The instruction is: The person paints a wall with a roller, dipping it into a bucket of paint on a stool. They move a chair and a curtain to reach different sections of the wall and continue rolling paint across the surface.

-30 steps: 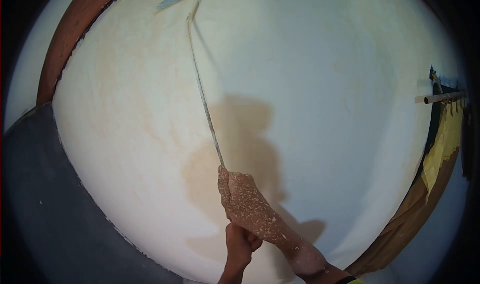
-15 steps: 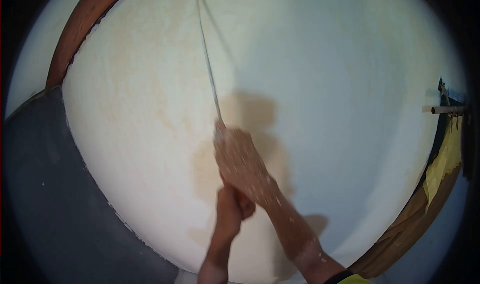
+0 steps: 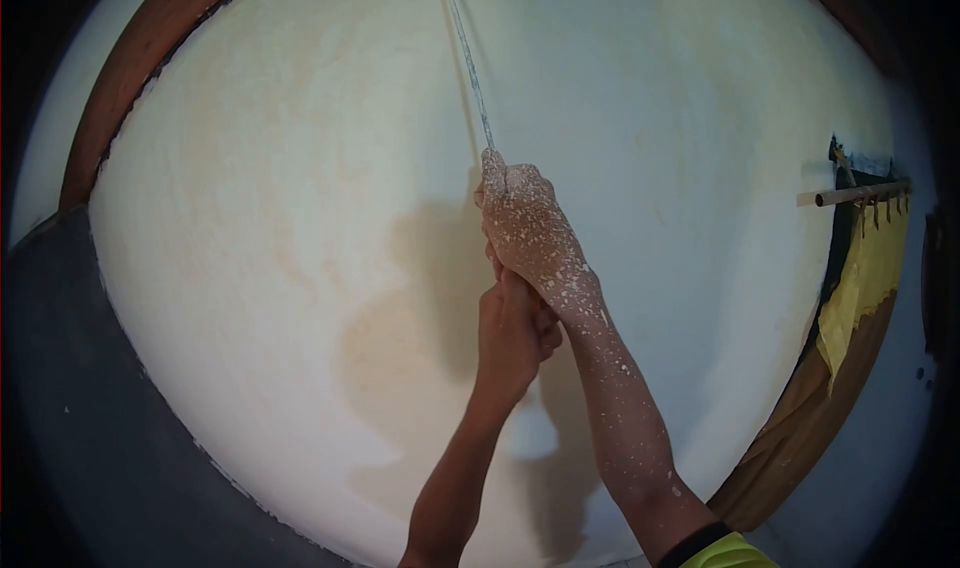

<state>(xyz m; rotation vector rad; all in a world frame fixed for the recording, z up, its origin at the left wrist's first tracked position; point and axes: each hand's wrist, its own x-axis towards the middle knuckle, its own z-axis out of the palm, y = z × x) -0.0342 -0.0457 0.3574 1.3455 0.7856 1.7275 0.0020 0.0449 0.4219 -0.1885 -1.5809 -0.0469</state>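
Both my hands grip one thin, pale pole (image 3: pixel 469 63), one above the other, in front of a cream-white wall (image 3: pixel 280 218). The pole is streaked with white and slants up past the top edge of the view, so its upper end is hidden. My right hand (image 3: pixel 530 228) is the upper one, closed round the pole with the thumb along it. White spatters cover its back and forearm. Just below, my left hand (image 3: pixel 515 333) is wrapped round the lower part, which the fingers hide.
A dark grey panel (image 3: pixel 70 398) borders the wall at left, below a reddish-brown beam (image 3: pixel 115 88). At right, a short rod (image 3: pixel 850 196) sticks out beside yellow cloth (image 3: pixel 865 268) and brown cloth (image 3: pixel 800 438). Shadows of the hands and pole fall on the wall.
Both hands have risen and shifted right in the view, still gripping the pole. The pole's visible top part has moved right as well. The surroundings at right appear slightly further left.
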